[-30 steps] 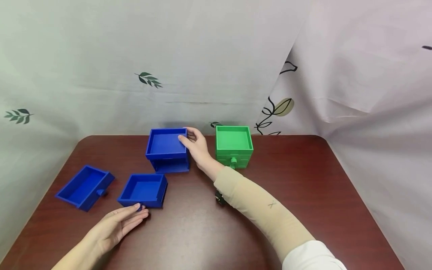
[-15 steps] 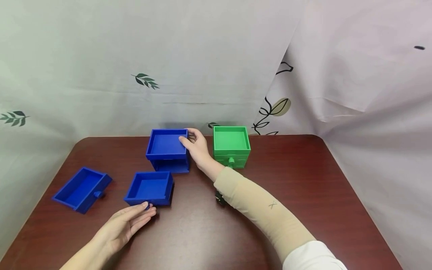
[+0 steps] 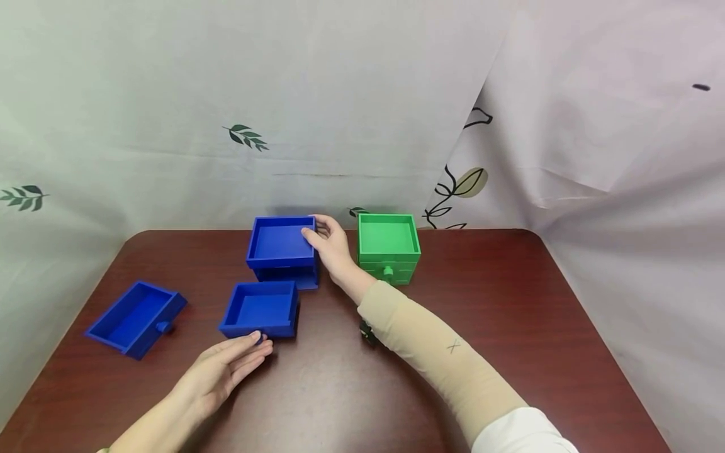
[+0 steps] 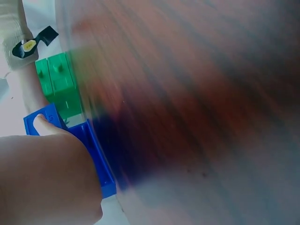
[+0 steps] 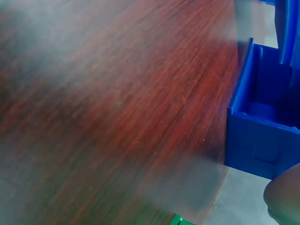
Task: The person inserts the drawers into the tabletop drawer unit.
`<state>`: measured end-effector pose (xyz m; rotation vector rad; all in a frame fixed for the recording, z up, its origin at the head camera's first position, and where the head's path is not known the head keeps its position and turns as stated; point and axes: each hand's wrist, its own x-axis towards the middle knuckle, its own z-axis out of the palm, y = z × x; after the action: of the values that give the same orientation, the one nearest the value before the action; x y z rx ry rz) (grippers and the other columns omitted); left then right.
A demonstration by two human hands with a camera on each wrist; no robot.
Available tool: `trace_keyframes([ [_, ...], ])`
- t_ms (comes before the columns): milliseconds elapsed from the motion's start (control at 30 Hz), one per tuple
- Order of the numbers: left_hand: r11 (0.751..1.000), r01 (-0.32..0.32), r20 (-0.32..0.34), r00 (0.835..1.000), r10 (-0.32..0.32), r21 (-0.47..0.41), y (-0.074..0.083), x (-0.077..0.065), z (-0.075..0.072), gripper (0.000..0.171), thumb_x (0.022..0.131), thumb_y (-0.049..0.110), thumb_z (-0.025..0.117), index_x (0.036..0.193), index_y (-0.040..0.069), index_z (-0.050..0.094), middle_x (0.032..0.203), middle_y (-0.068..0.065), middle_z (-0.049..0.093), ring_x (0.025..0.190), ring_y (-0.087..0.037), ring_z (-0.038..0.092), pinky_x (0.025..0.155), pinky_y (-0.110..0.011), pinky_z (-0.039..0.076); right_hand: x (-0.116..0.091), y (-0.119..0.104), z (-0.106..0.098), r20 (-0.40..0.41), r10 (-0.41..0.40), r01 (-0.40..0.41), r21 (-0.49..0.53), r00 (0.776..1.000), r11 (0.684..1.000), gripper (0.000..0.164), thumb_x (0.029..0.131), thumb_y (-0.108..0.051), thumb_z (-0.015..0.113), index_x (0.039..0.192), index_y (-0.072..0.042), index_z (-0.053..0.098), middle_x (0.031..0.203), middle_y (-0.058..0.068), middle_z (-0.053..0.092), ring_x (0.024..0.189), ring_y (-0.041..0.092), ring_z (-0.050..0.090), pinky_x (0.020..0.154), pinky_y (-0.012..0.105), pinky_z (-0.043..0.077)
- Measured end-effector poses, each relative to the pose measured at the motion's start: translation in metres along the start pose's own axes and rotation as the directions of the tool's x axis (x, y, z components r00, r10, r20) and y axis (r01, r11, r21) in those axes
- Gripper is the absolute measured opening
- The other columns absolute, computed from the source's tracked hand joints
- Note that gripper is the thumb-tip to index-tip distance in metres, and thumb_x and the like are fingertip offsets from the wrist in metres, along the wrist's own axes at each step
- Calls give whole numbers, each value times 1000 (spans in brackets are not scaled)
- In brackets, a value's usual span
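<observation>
A small blue drawer sits in front of the blue cabinet, its back edge near the cabinet's open lower bay. My left hand pinches the round knob on the drawer's front between thumb and fingers; the knob is mostly hidden. My right hand grips the cabinet's right side, thumb over the top rim and fingers behind. In the right wrist view the cabinet shows its open bay, with a blue drawer edge close to it. A second blue drawer lies turned at an angle on the left.
A green cabinet with knobbed drawers stands just right of my right hand. My right forearm crosses the dark red-brown table in front of it. A light patterned cloth hangs behind the table.
My left hand has moved the blue drawer right and away from me, toward the cabinet's bay. My right hand stays on the cabinet. The view has shifted slightly.
</observation>
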<state>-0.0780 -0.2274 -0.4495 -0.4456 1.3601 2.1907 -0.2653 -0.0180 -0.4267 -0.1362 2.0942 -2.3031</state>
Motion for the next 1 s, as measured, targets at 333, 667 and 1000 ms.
trace_keyframes([
  [333, 1000, -22, -16, 1000, 22, -2, -2, 8, 9, 28, 112, 11, 54, 97, 18, 77, 100, 4, 82, 98, -5, 79, 94, -18, 63, -1, 3, 0, -24, 4, -3, 18, 1000, 1000, 43, 100, -6, 69, 141, 3, 61, 138, 22, 64, 129, 31, 62, 113, 36, 54],
  [667, 1000, -26, -40, 999, 26, 1, -1, 15, 16, 31, 112, 11, 54, 94, 19, 79, 97, 5, 82, 96, -4, 78, 92, -17, 63, -2, 2, 1, -12, 10, -9, 43, 1000, 999, 44, 100, -3, 68, 142, 4, 59, 140, 24, 63, 129, 31, 61, 113, 35, 54],
  [1000, 999, -38, -32, 999, 38, -11, 0, 18, 20, 33, 112, 9, 54, 94, 19, 80, 96, 5, 82, 95, -4, 79, 92, -17, 63, -2, 2, 0, -13, 8, -7, 34, 1000, 999, 45, 100, -5, 68, 143, 4, 59, 141, 24, 63, 131, 33, 61, 115, 36, 53],
])
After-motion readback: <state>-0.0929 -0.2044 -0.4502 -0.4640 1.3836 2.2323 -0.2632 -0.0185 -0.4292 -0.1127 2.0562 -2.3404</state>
